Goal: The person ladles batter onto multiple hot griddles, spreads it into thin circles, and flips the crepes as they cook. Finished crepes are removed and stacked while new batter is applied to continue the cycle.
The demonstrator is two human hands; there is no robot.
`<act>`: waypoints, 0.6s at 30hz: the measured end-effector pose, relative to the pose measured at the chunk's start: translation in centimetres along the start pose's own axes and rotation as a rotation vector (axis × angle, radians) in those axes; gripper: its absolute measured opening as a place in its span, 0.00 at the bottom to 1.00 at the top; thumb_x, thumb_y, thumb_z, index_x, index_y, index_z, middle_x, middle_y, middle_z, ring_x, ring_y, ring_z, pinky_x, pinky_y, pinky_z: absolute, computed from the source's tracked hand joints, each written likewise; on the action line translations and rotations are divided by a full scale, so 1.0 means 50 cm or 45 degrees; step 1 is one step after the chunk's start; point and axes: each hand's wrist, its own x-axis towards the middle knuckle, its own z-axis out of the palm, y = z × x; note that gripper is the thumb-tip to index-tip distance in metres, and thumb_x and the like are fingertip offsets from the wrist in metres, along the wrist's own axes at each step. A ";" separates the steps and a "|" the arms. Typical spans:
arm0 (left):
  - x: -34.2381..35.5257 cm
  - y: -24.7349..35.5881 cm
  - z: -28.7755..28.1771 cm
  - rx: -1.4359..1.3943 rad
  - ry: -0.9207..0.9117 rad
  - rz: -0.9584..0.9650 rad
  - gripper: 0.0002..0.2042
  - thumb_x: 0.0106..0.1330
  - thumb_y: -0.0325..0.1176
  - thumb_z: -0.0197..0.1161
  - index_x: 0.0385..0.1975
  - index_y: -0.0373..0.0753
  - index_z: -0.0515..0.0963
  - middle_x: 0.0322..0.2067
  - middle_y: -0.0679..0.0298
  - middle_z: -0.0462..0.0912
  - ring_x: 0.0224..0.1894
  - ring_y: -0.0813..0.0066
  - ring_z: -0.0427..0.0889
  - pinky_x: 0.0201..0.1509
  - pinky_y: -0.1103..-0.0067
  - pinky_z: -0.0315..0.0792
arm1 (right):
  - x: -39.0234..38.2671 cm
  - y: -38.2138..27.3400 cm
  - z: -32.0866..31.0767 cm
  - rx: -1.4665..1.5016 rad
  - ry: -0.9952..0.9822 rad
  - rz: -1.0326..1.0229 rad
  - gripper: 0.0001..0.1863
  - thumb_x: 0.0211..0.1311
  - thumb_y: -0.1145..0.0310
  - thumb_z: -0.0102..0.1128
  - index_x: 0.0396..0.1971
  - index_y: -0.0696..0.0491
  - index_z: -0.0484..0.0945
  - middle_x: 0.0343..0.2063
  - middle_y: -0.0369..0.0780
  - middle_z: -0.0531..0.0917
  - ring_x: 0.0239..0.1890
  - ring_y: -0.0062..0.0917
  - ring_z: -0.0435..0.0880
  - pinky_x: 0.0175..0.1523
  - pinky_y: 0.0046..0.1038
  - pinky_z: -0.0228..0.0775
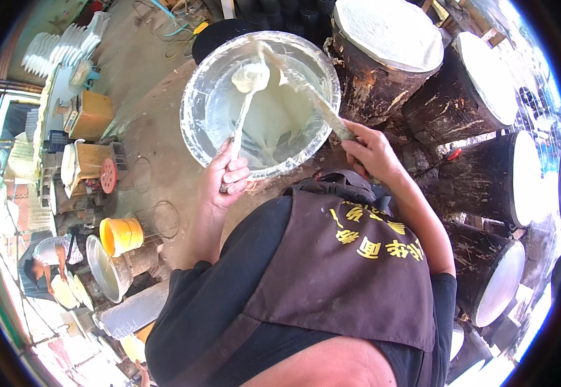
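In my left hand (227,173) I grip the pale handle of a ladle (251,78), its bowl coated in thick white paste. The ladle's bowl is held over a large round basin (193,140) with white smears around its rim and inner wall. Creamy white liquid (287,119) lies in the bottom of the basin. My right hand (372,153) is closed around the near end of a long flat stick (319,103), which slants across the basin toward the ladle. The stick's far end is whitish and blurred, so I cannot tell whether it touches the ladle.
Several dark barrels (422,119) with white tops line my right side. To the left stand a yellow bucket (121,236), a metal basin (103,274) and wooden boxes (91,114). A bent-over person (51,255) handles round pale discs at the far left.
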 end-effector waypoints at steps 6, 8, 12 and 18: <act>0.022 0.053 -0.055 -0.083 0.014 -0.139 0.13 0.75 0.36 0.41 0.55 0.52 0.68 0.22 0.69 0.64 0.14 0.87 0.64 0.09 0.87 0.62 | 0.046 0.102 0.024 -0.787 0.187 -0.140 0.23 0.54 0.71 0.60 0.53 0.52 0.75 0.35 0.53 0.81 0.40 0.47 0.80 0.45 0.38 0.73; 0.035 0.067 -0.056 -0.133 -0.017 -0.184 0.14 0.75 0.35 0.40 0.56 0.50 0.67 0.22 0.69 0.63 0.14 0.87 0.63 0.09 0.88 0.60 | 0.044 0.162 0.002 -0.884 0.144 -0.084 0.23 0.53 0.70 0.61 0.52 0.51 0.75 0.35 0.52 0.81 0.39 0.46 0.81 0.46 0.38 0.73; 0.065 0.097 -0.038 -0.065 0.004 -0.256 0.13 0.75 0.35 0.42 0.56 0.55 0.66 0.21 0.70 0.65 0.13 0.86 0.64 0.08 0.87 0.62 | 0.032 0.213 0.007 -0.832 0.076 0.012 0.24 0.53 0.70 0.59 0.54 0.50 0.75 0.34 0.49 0.83 0.36 0.39 0.83 0.44 0.34 0.73; 0.123 0.101 0.008 0.275 0.171 -0.225 0.18 0.74 0.35 0.45 0.62 0.57 0.59 0.18 0.70 0.63 0.11 0.85 0.62 0.07 0.87 0.60 | 0.020 0.119 0.019 -0.296 0.163 0.207 0.25 0.55 0.74 0.57 0.56 0.52 0.74 0.18 0.39 0.79 0.17 0.14 0.72 0.27 0.22 0.70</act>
